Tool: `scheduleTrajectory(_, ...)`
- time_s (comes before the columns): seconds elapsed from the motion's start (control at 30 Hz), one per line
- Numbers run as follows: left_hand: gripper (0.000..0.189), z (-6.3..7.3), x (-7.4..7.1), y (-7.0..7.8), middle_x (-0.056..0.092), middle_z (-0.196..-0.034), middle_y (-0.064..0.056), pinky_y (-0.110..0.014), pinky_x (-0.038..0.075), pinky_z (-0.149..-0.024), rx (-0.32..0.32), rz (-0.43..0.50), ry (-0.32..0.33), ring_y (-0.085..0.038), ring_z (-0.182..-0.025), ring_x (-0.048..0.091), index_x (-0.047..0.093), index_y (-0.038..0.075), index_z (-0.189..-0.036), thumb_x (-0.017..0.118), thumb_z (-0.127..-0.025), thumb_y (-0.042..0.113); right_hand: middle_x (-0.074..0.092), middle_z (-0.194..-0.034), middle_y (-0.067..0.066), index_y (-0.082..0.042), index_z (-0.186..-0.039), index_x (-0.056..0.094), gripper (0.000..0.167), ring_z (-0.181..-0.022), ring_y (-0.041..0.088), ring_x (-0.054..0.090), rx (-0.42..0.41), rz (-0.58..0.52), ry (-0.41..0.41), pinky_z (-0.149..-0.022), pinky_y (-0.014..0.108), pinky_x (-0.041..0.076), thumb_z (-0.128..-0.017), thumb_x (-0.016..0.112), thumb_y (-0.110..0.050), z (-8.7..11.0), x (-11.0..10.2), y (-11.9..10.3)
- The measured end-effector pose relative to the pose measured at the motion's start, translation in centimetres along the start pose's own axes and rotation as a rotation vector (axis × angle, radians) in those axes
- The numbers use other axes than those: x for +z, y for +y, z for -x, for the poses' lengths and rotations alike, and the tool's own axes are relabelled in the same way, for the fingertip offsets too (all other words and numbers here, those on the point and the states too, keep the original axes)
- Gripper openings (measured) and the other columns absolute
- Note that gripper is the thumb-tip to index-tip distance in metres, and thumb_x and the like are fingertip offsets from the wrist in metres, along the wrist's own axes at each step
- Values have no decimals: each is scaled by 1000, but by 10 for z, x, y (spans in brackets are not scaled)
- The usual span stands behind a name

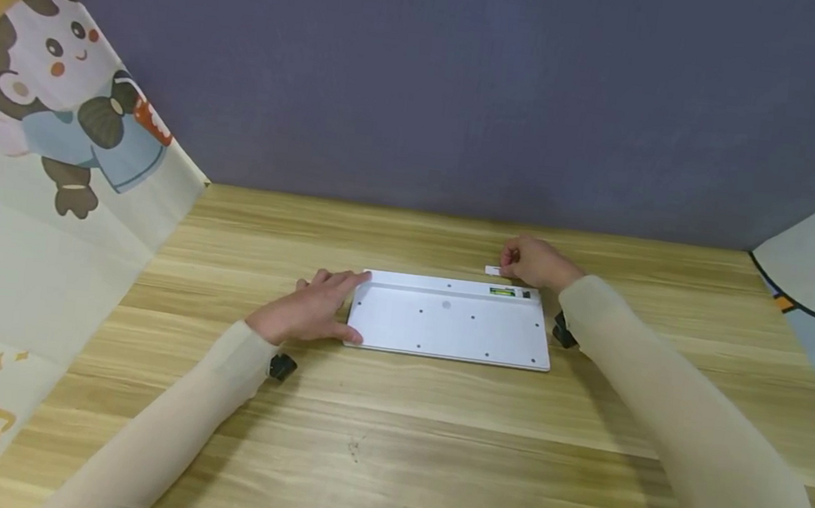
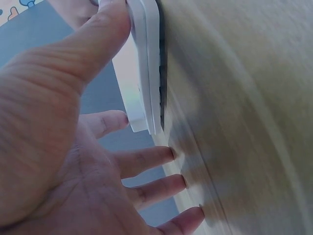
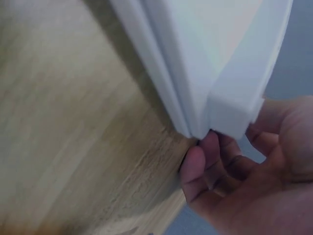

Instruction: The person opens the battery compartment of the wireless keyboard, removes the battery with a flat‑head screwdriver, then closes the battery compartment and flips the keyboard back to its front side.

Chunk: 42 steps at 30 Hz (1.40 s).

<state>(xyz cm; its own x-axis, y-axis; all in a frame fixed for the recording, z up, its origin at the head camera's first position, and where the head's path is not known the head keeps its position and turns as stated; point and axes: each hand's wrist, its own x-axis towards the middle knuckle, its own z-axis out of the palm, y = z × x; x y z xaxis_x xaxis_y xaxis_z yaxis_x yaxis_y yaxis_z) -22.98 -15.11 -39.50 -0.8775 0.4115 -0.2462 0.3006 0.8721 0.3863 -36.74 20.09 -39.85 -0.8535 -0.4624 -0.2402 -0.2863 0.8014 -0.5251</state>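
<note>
A white keyboard (image 1: pixel 445 325) lies face down on the wooden table, its small battery compartment uncovered with a green-and-yellow battery (image 1: pixel 502 292) inside. My left hand (image 1: pixel 314 308) spans the keyboard's left end. Its thumb (image 2: pixel 110 24) presses near one corner and the index finger is at the other; the remaining fingers (image 2: pixel 146 159) are spread, reaching toward the tabletop. Beyond the keyboard's back right, my right hand (image 1: pixel 535 262) pinches a small white battery cover (image 1: pixel 492 270) at its right end. In the right wrist view, the curled fingers (image 3: pixel 193 164) are beside the keyboard's corner; the cover is hidden there.
The wooden table (image 1: pixel 387 436) extends around the keyboard. A dark blue-grey panel (image 1: pixel 472 85) rises along its back edge. Printed cartoon panels (image 1: pixel 1 241) flank the table. A small black device (image 1: pixel 282 367) sits at the left wrist, another (image 1: pixel 564 330) at the right.
</note>
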Motion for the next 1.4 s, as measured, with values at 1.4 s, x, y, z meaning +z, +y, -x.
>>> scheduleTrajectory(1.4, 98, 2, 3, 1, 19, -154, -14, -70, 11, -100, -18, -3, -13, -38, -138, 14, 12, 18, -153, 70, -80, 49, 58, -83, 4, -6, -90, 57, 15, -72, 19, 53, -103, 59, 77, -61, 33, 45, -88, 69, -15, 118, -25, 63)
